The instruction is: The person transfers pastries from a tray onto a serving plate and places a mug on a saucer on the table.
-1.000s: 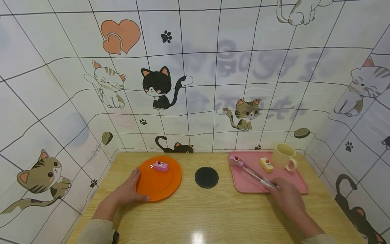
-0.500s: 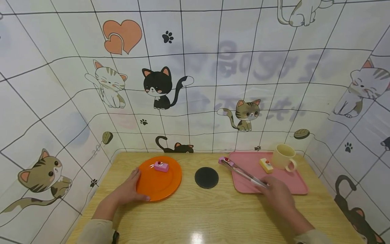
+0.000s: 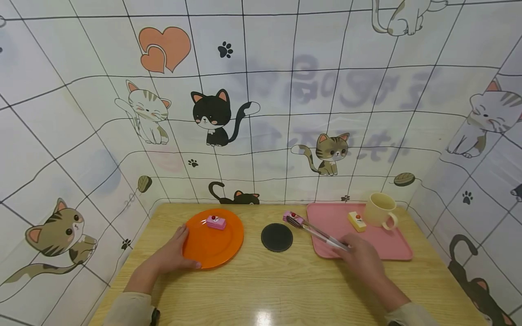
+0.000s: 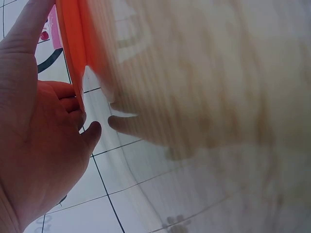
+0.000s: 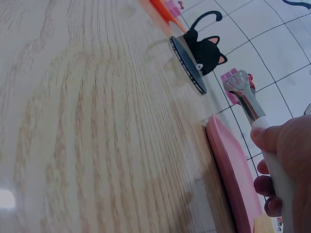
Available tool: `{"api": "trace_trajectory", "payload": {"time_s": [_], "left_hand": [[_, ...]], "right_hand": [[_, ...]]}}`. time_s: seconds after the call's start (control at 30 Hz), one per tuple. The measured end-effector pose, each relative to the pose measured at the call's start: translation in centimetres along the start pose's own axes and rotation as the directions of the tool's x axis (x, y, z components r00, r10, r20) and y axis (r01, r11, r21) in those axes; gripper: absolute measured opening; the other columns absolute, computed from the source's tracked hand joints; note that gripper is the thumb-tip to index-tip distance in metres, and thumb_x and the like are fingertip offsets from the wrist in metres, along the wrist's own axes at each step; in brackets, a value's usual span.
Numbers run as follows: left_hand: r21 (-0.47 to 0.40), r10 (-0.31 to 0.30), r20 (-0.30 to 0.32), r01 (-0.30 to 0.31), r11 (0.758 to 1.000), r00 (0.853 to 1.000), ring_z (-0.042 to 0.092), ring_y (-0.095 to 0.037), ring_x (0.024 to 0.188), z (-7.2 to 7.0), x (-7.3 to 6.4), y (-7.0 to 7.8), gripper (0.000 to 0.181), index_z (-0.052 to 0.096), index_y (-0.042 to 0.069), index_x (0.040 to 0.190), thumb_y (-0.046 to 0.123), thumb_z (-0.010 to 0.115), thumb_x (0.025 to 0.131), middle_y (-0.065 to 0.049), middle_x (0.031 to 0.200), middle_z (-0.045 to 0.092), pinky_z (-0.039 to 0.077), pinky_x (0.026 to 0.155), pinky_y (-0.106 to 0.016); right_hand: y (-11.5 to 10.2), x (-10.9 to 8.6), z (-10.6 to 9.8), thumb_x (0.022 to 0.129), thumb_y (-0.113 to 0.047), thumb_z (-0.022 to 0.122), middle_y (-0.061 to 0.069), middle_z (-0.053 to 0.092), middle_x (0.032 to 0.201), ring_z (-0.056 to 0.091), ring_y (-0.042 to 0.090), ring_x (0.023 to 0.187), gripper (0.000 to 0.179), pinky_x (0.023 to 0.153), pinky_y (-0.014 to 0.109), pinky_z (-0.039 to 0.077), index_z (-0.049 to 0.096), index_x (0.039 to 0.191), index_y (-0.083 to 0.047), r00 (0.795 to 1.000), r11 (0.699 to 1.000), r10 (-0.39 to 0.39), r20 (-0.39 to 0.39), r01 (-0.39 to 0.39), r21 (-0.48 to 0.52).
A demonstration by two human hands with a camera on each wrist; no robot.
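My right hand (image 3: pixel 362 260) grips white-handled tongs (image 3: pixel 322 235) by the handle. Between their metal tips is a small pink toy cake slice (image 3: pixel 287 215) with a red berry, held above the table behind the black round coaster (image 3: pixel 277 237). In the right wrist view, the slice (image 5: pixel 228 79) shows behind the tong heads (image 5: pixel 239 82). My left hand (image 3: pixel 173 253) holds the left rim of an orange plate (image 3: pixel 214 251), thumb at the near edge and fingers along the side. A similar pink cake slice (image 3: pixel 215 222) sits on that plate.
At the right lies a pink tray (image 3: pixel 385 244) bearing a yellow cake slice (image 3: pixel 356 221) and a pale yellow mug (image 3: pixel 380 210). The tray's raised edge (image 5: pixel 228 170) is near the right hand. A cat-printed tile-pattern wall covering (image 3: pixel 269 127) surrounds the wooden table (image 3: pixel 253 290).
My right hand has carried the tongs and pink cake slice leftward, off the tray's left corner toward the coaster. The left hand and the plate have stayed put.
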State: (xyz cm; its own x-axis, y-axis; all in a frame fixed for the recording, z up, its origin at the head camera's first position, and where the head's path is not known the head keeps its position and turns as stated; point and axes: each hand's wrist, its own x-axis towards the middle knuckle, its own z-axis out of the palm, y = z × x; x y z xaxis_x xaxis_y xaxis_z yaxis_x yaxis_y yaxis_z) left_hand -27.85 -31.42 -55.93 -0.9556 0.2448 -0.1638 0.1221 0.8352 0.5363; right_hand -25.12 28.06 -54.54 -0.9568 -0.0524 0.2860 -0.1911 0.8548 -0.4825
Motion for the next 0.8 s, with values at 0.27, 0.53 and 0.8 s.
{"api": "trace_trajectory", "payload": {"time_s": [0.27,0.53,0.8], "left_hand": [[0.003,-0.003,0.000,0.003,1.000,1.000,0.007,-0.054,0.167,0.1,0.0,-0.1,0.143,0.015,-0.009,0.172,0.060,0.097,0.077,-0.031,0.181,0.006,0.020,0.130,-0.069],[0.009,-0.006,0.000,0.006,1.000,1.000,0.007,-0.053,0.167,0.1,-0.1,0.1,0.144,0.015,-0.008,0.173,0.061,0.097,0.077,-0.031,0.182,0.006,0.020,0.130,-0.069],[-0.001,-0.025,0.005,0.025,1.000,1.000,0.006,-0.052,0.167,0.2,0.0,0.1,0.145,0.014,-0.006,0.174,0.061,0.097,0.075,-0.029,0.182,0.006,0.020,0.130,-0.069]], "right_hand": [[-0.7,0.5,0.9,0.093,-0.023,0.092,-0.007,0.070,0.087,0.058,0.015,0.076,0.018,0.069,0.039,0.050,0.077,0.099,-0.017,0.999,1.000,-0.010,0.031,0.009,0.021],[-2.0,1.0,1.8,0.093,-0.027,0.092,-0.008,0.074,0.092,0.066,0.015,0.084,0.019,0.076,0.043,0.057,0.078,0.100,-0.018,0.999,0.999,-0.021,0.044,0.019,0.036],[-3.4,1.6,2.7,0.093,-0.023,0.092,-0.009,0.072,0.091,0.059,0.012,0.078,0.018,0.072,0.037,0.053,0.078,0.102,-0.018,0.994,0.997,-0.066,0.082,0.063,0.039]]}}
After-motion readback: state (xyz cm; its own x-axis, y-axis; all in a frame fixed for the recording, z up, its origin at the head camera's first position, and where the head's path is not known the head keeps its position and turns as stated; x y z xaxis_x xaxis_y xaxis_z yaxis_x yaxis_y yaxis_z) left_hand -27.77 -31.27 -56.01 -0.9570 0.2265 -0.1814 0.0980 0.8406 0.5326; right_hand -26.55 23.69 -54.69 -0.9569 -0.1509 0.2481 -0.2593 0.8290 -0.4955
